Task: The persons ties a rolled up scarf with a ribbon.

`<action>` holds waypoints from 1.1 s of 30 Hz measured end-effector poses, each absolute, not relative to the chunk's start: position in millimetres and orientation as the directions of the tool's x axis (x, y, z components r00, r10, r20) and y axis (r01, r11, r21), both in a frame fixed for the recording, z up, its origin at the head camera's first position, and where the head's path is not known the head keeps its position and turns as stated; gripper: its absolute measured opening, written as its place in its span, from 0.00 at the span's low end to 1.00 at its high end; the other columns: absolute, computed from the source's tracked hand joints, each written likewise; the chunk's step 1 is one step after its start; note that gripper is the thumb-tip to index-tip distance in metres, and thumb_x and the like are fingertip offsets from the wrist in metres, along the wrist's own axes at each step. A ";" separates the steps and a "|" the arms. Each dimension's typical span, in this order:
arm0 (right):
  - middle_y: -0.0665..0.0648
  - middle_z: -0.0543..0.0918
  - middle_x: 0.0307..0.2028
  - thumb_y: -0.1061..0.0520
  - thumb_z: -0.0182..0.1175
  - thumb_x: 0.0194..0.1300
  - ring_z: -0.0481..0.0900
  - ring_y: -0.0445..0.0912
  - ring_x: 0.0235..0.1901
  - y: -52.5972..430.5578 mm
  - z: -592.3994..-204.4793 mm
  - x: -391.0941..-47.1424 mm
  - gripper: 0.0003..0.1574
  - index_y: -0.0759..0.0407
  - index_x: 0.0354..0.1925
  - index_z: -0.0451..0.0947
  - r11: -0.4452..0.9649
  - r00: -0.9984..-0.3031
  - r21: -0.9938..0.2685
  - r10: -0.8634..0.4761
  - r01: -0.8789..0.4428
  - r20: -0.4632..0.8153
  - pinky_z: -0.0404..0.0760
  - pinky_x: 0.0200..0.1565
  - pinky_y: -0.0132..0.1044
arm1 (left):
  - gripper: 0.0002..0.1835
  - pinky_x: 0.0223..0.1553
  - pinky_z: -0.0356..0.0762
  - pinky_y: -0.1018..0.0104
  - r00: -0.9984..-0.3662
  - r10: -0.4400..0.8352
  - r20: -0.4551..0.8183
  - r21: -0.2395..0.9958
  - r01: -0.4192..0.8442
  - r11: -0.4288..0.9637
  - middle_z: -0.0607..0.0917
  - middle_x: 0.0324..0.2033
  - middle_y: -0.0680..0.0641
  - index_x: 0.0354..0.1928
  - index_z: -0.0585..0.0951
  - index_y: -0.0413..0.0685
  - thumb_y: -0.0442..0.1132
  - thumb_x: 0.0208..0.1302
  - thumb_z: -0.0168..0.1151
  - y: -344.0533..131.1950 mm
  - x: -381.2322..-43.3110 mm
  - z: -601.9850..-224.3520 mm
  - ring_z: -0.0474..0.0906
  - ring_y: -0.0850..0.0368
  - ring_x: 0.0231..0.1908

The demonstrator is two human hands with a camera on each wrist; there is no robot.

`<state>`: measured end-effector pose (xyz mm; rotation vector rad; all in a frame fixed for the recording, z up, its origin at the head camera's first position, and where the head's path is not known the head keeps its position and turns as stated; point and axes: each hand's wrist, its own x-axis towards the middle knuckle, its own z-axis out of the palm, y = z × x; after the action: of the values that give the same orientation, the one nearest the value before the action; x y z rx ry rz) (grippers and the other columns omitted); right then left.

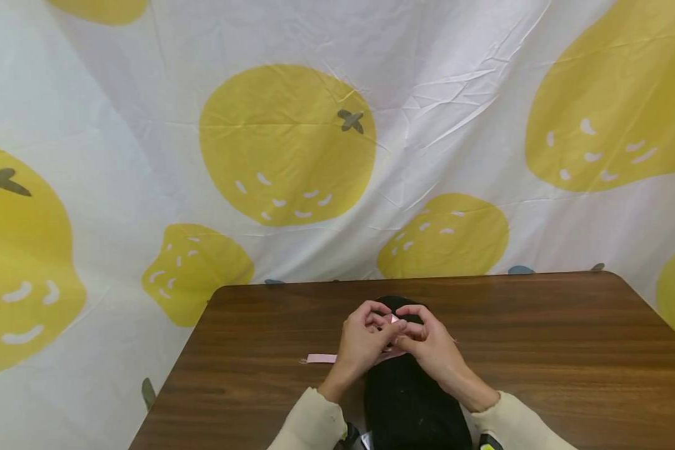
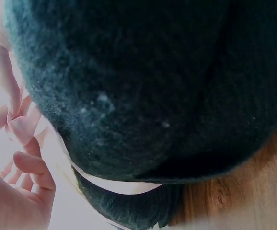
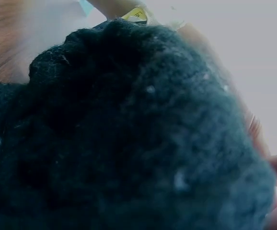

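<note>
A black fuzzy cloth bundle (image 1: 413, 400) lies lengthwise on the table in front of me. Around it runs a pink ribbon (image 2: 124, 186), and one end of the ribbon sticks out flat to the left, with a frayed tip. Over the bundle's far part, my left hand (image 1: 362, 337) pinches the ribbon between bent fingers and thumb. Facing it, my right hand (image 1: 435, 350) pinches the ribbon too, with the fingertips of both hands meeting. A small shiny pink bit shows between them; its exact folds are hidden by the fingers. In the right wrist view the bundle covers most of the hands.
The brown wood-grain table (image 1: 568, 356) extends to both sides, with rounded far corners. Behind it hangs a white cloth (image 1: 163, 144) printed with yellow fruit. Near the cuffs, dark wrist devices sit beside the bundle's near end.
</note>
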<state>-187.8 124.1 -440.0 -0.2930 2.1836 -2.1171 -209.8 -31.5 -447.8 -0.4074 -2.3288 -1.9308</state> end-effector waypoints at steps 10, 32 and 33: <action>0.70 0.85 0.47 0.70 0.60 0.65 0.84 0.39 0.40 125.0 -444.5 -188.9 0.21 0.70 0.56 0.72 0.047 -0.951 -0.975 -0.235 -0.217 0.200 0.83 0.42 0.32 | 0.24 0.21 0.74 0.75 -0.956 0.112 0.271 0.930 0.290 0.226 0.78 0.23 0.50 0.46 0.73 0.41 0.45 0.56 0.75 -32.8 -209.6 -449.6 0.74 0.65 0.20; 0.63 0.88 0.42 0.69 0.59 0.67 0.85 0.40 0.38 122.6 -446.0 -189.5 0.11 0.68 0.46 0.83 0.247 -0.965 -0.933 -0.107 -0.260 0.240 0.83 0.36 0.28 | 0.10 0.26 0.74 0.74 -0.942 0.250 0.226 0.914 0.294 0.281 0.83 0.27 0.49 0.38 0.87 0.45 0.45 0.62 0.70 -49.9 -206.6 -448.1 0.75 0.63 0.25; 0.63 0.88 0.42 0.69 0.59 0.67 0.85 0.40 0.38 122.5 -445.9 -189.5 0.10 0.68 0.46 0.83 0.255 -0.964 -0.931 -0.102 -0.263 0.244 0.82 0.36 0.28 | 0.09 0.26 0.73 0.75 -0.940 0.253 0.229 0.913 0.297 0.278 0.83 0.27 0.48 0.38 0.87 0.44 0.43 0.62 0.70 -50.2 -206.1 -447.2 0.75 0.63 0.25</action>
<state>-189.5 122.5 -445.9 -0.3793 2.5912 -1.9672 -206.1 -50.2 -447.2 -0.5339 -2.4806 -1.7866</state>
